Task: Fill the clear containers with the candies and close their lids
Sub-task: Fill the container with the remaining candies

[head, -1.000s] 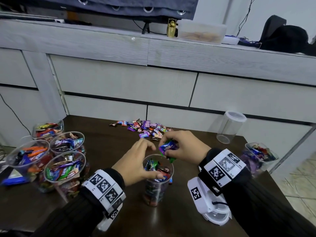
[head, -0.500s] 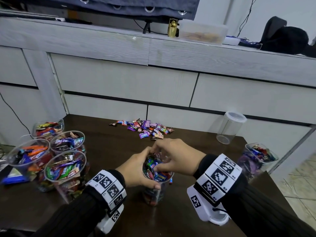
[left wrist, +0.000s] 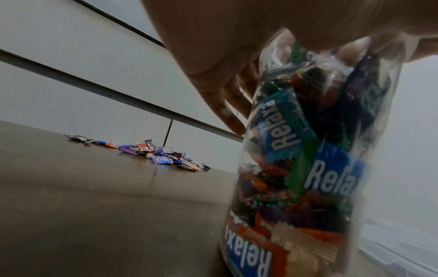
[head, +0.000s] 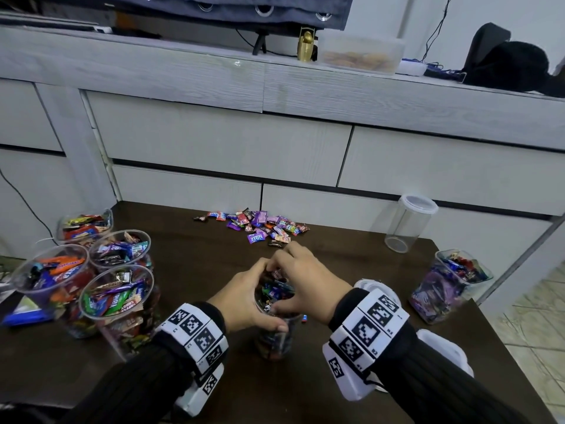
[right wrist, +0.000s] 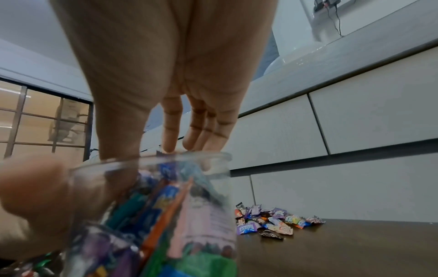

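Note:
A clear container [head: 272,341] packed with wrapped candies stands on the dark table [head: 189,270] near its front. My left hand [head: 244,298] grips the container from the left just under the rim, thumb on the near side. From above, my right hand [head: 305,280] reaches into the mouth, with straight fingers and thumb pressing on the top candies. The left wrist view shows the container [left wrist: 308,150] full almost to the rim, and in the right wrist view the fingertips [right wrist: 169,148] touch the rim. A pile of loose candies [head: 260,226] lies behind, towards the cabinet.
Several open, candy-filled containers [head: 116,298] crowd the table's left edge. An empty lidded container [head: 409,224] stands at the back right, and a square container of candies [head: 449,286] at the right edge. White lids [head: 443,350] lie under my right forearm.
My right hand carried a few candies down into the container, let them go there, and now presses on the top layer. The left hand kept its grip.

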`<action>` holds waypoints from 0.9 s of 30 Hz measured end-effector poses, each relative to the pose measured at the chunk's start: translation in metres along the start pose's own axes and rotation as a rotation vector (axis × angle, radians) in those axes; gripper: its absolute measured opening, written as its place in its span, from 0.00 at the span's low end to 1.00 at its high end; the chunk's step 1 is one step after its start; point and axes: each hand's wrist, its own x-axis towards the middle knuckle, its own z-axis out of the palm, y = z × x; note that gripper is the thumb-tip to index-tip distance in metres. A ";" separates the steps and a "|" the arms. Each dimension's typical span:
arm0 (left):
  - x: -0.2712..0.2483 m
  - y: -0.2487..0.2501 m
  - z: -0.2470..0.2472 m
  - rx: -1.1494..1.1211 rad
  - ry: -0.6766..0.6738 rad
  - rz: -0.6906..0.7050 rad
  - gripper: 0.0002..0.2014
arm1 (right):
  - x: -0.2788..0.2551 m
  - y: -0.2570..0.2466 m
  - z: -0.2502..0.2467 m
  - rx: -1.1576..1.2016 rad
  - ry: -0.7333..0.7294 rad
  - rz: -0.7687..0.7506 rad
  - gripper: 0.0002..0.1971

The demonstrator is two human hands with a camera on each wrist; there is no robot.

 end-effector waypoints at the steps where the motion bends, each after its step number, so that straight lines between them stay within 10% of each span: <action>1: 0.000 -0.001 0.001 -0.007 0.002 0.001 0.43 | 0.000 0.001 0.000 -0.004 -0.007 0.012 0.31; 11: 0.000 -0.003 0.002 -0.028 -0.008 0.017 0.44 | -0.007 0.009 0.003 0.044 -0.048 -0.079 0.19; 18: 0.003 -0.011 -0.001 0.015 -0.064 -0.001 0.49 | -0.017 0.009 0.018 0.072 0.027 0.048 0.39; 27: 0.002 -0.017 0.001 0.028 -0.051 -0.012 0.42 | -0.022 0.008 0.016 0.012 -0.016 0.019 0.35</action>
